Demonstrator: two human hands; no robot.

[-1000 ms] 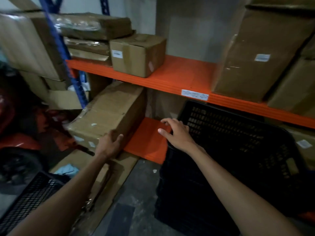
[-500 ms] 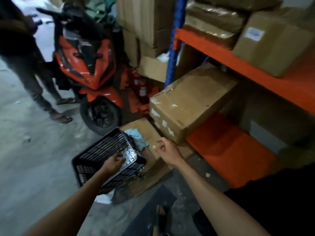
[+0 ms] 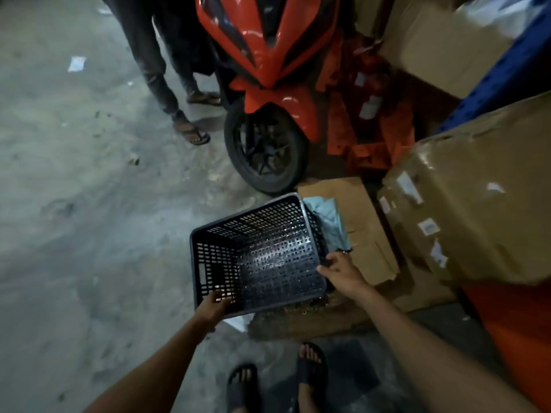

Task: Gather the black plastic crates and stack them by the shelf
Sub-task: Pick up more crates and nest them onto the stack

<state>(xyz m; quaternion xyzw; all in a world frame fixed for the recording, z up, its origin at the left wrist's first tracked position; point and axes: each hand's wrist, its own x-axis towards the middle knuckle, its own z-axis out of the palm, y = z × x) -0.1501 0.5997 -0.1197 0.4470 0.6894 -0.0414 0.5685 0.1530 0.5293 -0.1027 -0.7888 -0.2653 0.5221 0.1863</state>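
Beyond both hands stands an orange motorbike [image 3: 268, 55]. Between them, a black crate [image 3: 256, 254] sits tilted, nothing inside; the left hand [image 3: 213, 308] curls around its near rim, the right hand [image 3: 343, 271] grips its right corner beside flattened cardboard [image 3: 357, 222].

Both hands grip a black perforated crate [image 3: 256, 251]: left hand [image 3: 213, 307] at its near rim, right hand [image 3: 343, 271] at its right rim. An orange motorbike [image 3: 268, 55] stands beyond it.
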